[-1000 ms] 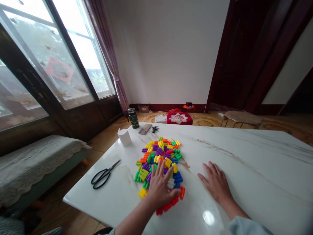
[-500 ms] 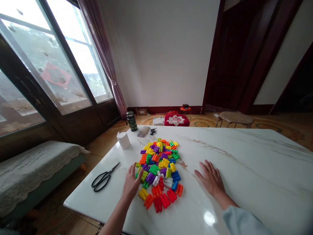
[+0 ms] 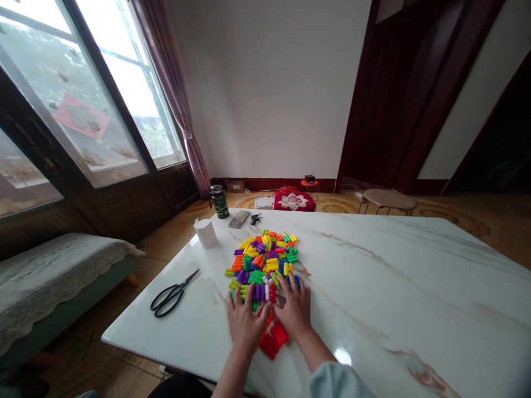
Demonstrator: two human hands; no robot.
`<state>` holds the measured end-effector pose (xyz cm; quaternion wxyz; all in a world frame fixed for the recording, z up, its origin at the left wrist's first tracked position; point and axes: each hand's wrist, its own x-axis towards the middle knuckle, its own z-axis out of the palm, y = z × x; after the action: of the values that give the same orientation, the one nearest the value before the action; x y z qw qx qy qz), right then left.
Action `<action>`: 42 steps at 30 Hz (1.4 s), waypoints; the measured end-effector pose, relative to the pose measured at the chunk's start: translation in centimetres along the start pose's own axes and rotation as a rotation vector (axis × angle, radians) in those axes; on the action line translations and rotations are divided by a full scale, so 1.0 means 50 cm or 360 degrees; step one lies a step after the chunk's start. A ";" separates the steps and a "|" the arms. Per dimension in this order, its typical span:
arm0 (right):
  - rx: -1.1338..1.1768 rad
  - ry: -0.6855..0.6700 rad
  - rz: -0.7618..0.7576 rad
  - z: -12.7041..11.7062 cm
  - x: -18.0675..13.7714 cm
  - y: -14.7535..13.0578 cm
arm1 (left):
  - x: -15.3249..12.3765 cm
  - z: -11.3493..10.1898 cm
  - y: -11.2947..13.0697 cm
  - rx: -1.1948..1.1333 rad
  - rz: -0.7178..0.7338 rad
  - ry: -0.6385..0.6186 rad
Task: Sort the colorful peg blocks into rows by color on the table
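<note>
A long pile of small, bright plastic toy blocks [image 3: 271,264] lies on the white table [image 3: 373,298]. My left hand [image 3: 244,319] is spread at the pile's near left edge, its fingertips touching green and purple blocks. On the near right side, my right hand [image 3: 295,307] rests flat with fingers apart over the blocks, covering some blue ones. Both thumbs almost meet above the pile. Between the hands stand a white piece [image 3: 266,289] and a red piece [image 3: 272,293]. Below the thumbs, several red blocks [image 3: 274,338] show. Neither hand grips anything.
Black-handled scissors [image 3: 172,294] lie left of the pile. A white paper roll [image 3: 205,232], a camouflage bottle [image 3: 219,202], a phone [image 3: 239,219] and keys [image 3: 255,219] are near the table's far left corner. A lace-covered bench [image 3: 62,276] stands left of the table.
My right hand has moved left from the bare tabletop onto the pile. My left hand has shifted right and nearer, over the close end. The view has shifted slightly.
</note>
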<state>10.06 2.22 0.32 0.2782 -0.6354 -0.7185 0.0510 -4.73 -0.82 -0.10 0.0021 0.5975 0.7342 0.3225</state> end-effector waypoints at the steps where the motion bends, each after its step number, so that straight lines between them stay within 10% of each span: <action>1: 0.0013 -0.0010 -0.0024 -0.007 0.003 0.008 | 0.001 0.002 0.013 0.0006 0.0012 -0.0008; 19: 0.0083 0.0127 0.0186 -0.111 0.008 0.260 | -0.044 0.095 0.233 -0.0394 0.0316 -0.0320; 24: 0.0035 0.0076 0.0217 -0.081 0.017 0.288 | 0.058 0.026 0.145 -0.0416 0.0597 -0.0140; 29: -0.0063 0.0011 0.0138 -0.082 0.007 0.279 | 0.275 -0.009 -0.033 -0.0334 -0.0143 -0.0104; 32: -0.0099 -0.0045 0.0109 -0.090 0.008 0.268 | 0.343 0.009 -0.088 -0.0396 -0.0063 -0.0327; 42: -0.0221 -0.0136 -0.0069 -0.102 0.008 0.253 | 0.280 0.051 0.003 -0.0320 0.0405 -0.0619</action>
<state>23.59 3.53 -0.67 0.2035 -0.6349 -0.7450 0.0221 -7.62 12.71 3.33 0.1621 0.7327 0.6030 0.2706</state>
